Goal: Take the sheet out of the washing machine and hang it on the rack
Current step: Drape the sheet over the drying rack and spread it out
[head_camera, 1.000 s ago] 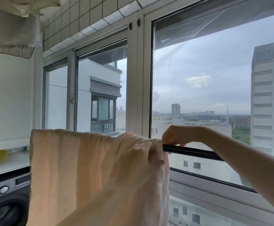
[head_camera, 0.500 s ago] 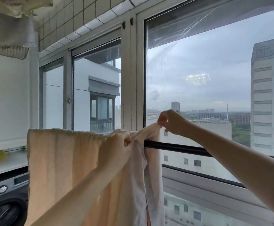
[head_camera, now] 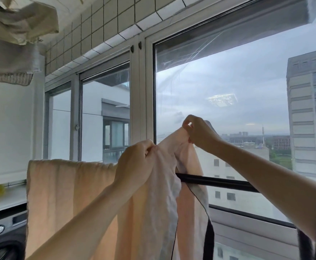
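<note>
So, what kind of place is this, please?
Probably an enclosed laundry balcony high in an apartment building. A washing machine stands at lower left, a sheet hangs over a rack bar, and large windows look out over city buildings.

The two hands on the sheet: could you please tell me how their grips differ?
The right hand pinches a corner of the sheet lifted above the rack bar; the left hand grips bunched fabric lower, nearer the bar. The right hand is raised higher than the left hand. Both hold the same sheet.
</note>
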